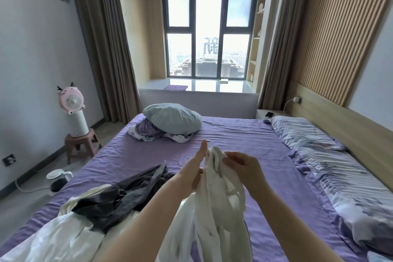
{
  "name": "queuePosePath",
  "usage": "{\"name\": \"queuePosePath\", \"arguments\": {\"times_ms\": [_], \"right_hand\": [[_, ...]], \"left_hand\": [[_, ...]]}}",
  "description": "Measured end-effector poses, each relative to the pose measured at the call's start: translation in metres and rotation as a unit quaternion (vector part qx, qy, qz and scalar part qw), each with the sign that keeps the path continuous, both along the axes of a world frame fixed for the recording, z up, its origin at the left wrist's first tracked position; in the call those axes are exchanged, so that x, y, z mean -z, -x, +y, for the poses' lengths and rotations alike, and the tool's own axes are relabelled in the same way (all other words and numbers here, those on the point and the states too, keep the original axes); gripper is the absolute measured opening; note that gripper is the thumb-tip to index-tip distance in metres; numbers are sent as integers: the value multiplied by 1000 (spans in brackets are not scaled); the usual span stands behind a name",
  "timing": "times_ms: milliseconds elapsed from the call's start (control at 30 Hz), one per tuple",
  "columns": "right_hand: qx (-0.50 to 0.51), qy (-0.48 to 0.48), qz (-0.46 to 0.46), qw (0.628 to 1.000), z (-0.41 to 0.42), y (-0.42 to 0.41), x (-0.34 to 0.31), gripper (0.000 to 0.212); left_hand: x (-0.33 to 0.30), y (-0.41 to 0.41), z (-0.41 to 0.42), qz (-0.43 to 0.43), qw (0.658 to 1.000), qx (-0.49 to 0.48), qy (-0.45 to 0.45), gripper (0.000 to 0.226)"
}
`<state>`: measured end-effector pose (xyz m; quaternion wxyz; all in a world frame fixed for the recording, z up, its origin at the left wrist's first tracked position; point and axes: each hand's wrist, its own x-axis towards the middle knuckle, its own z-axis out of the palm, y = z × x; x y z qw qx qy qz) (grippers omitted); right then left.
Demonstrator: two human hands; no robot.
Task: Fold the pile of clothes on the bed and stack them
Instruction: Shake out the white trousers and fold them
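I hold a white garment (212, 204) up over the purple bed (244, 140); it hangs down in bunched folds toward the bottom edge. My left hand (196, 168) grips its left upper part, thumb pointing up. At the top right of the garment, my right hand (242, 166) pinches the fabric. To the left on the bed lies a pile of clothes: a dark grey garment (121, 195) over white pieces (63, 234).
A grey-blue pillow (173, 118) rests on crumpled purple bedding (148, 132) at the far left of the bed. Striped pillows (306, 132) and a floral duvet (350, 189) line the right side. A pink fan (73, 104) stands on a stool by the left wall, with a kettle (60, 176) on the floor.
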<state>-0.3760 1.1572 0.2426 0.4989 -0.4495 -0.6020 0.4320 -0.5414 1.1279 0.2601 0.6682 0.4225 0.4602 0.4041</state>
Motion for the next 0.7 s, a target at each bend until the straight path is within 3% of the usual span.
{"name": "queuePosePath", "arguments": {"times_ms": [67, 133, 200, 267, 367, 433, 500, 600, 700], "right_hand": [[-4, 14, 40, 999, 2, -8, -8, 17], [-11, 17, 70, 997, 4, -21, -19, 15], [-41, 1, 71, 997, 3, -31, -32, 19], [-87, -20, 62, 994, 4, -36, -46, 21], [-124, -54, 42, 990, 8, -39, -68, 20], [-132, -63, 35, 989, 10, -44, -75, 20], [-130, -41, 50, 989, 11, -54, -70, 21], [-86, 2, -6, 996, 5, -78, -39, 18], [-81, 42, -119, 989, -10, -100, 1, 47]], "left_hand": [[-5, -4, 6, 85, 996, 0, -18, 82], [-13, 3, 12, 200, 975, -9, -94, 75], [-20, 11, 17, 230, 952, 41, -196, 62], [-29, 12, 19, 189, 947, 122, -229, 52], [-38, -6, 21, 123, 954, 187, -200, 48], [-39, -25, 21, 179, 956, 130, -191, 44], [-30, -42, 22, 182, 966, 35, -178, 32], [-8, -56, 22, 74, 986, -69, -133, 23], [0, -58, 26, -12, 987, -140, -80, 20]]}}
